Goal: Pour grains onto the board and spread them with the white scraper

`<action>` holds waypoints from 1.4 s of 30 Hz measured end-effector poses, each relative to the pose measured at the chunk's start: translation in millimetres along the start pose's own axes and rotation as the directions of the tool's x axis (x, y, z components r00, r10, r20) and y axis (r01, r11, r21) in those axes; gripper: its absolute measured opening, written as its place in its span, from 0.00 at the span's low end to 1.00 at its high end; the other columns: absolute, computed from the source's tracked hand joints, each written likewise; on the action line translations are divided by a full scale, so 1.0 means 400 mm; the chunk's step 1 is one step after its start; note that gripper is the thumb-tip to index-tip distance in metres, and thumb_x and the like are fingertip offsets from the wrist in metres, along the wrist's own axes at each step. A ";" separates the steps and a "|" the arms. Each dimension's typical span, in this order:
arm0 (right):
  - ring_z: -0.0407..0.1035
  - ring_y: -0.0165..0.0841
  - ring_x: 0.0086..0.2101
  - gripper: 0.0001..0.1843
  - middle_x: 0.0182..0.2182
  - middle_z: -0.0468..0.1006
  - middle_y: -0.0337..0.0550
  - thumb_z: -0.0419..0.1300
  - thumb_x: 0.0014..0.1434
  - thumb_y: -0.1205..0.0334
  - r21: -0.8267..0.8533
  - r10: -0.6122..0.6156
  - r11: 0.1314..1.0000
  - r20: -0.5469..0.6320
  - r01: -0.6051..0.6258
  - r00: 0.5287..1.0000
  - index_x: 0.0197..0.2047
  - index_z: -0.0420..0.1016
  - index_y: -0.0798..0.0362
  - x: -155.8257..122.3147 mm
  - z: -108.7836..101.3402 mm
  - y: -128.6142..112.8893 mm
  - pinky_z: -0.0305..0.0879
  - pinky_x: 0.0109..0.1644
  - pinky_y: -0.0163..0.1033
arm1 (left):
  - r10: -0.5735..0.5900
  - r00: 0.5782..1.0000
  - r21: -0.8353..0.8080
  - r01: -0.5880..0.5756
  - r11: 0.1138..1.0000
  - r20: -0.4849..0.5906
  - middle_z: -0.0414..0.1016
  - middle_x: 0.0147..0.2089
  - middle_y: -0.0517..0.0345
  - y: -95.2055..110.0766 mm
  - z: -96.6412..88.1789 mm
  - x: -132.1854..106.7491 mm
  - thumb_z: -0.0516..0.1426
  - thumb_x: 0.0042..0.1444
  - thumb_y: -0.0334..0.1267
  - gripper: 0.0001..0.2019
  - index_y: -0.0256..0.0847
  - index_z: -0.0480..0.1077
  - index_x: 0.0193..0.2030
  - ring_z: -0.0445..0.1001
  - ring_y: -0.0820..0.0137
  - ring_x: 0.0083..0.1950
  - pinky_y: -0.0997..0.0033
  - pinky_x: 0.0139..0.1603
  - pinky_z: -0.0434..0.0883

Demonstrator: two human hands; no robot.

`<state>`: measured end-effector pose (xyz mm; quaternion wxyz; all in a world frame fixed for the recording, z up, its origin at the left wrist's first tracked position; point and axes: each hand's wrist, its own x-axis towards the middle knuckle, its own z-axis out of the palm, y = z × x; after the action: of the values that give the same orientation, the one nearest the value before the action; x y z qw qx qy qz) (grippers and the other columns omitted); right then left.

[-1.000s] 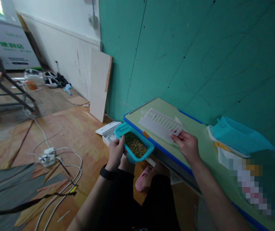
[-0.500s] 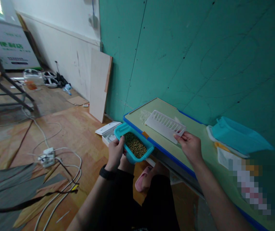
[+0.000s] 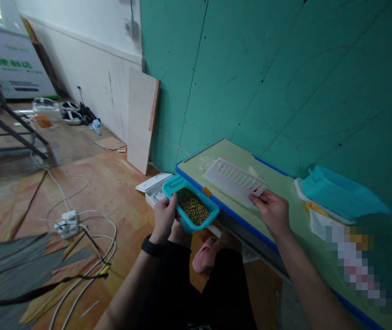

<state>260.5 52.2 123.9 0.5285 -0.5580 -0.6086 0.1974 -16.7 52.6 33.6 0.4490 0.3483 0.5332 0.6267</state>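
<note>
My left hand [image 3: 165, 216] grips the near end of a teal plastic tray [image 3: 205, 217] filled with green beans [image 3: 192, 206], held against the blue edge of the green table [image 3: 285, 201]. My right hand [image 3: 272, 211] pinches the near corner of a white slotted plastic board [image 3: 232, 180] that lies tilted on the tabletop. A small heap of pale grains [image 3: 205, 162] sits on the table just beyond the board's far end.
A teal lidded container [image 3: 340, 193] on white trays stands at the table's right. The teal wall rises behind the table. On the wooden floor lie a white box [image 3: 153, 185], cables with a power strip [image 3: 66, 223], a leaning board [image 3: 141, 120] and a pink slipper [image 3: 203, 253].
The white slotted board shifted right and away with my right hand, uncovering the pale grains at its far end. The bean tray in my left hand stayed put.
</note>
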 end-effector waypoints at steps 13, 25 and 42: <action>0.78 0.45 0.39 0.16 0.37 0.84 0.48 0.65 0.52 0.53 -0.180 -0.065 0.982 -0.055 0.054 0.996 0.40 0.81 0.55 0.065 -0.014 0.057 0.72 0.46 0.46 | 0.010 1.000 -0.025 -0.010 1.000 0.013 0.62 0.10 0.65 -0.001 -0.003 -0.004 0.58 0.54 0.51 0.21 0.42 0.60 0.17 0.62 0.74 0.12 0.77 0.14 0.59; 0.78 0.44 0.39 0.17 0.37 0.84 0.49 0.66 0.52 0.53 -0.132 -0.036 0.991 -0.034 0.031 0.999 0.40 0.81 0.56 0.068 -0.011 0.070 0.72 0.48 0.48 | 0.017 1.000 -0.011 -0.016 1.000 0.019 0.61 0.11 0.66 -0.020 -0.005 0.005 0.58 0.53 0.54 0.21 0.42 0.62 0.19 0.63 0.74 0.13 0.77 0.14 0.60; 0.79 0.44 0.40 0.16 0.38 0.84 0.46 0.70 0.47 0.56 0.037 0.051 0.998 0.010 -0.051 0.999 0.39 0.82 0.54 0.036 -0.005 0.032 0.73 0.51 0.49 | 0.015 0.999 -0.032 -0.014 0.999 0.034 0.62 0.11 0.66 -0.019 -0.004 0.004 0.57 0.54 0.53 0.21 0.42 0.61 0.19 0.62 0.74 0.13 0.77 0.14 0.60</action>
<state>270.9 68.3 120.2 0.5306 -0.5626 -0.5928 0.2247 -17.3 53.8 25.6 0.4589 0.3555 0.5128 0.6326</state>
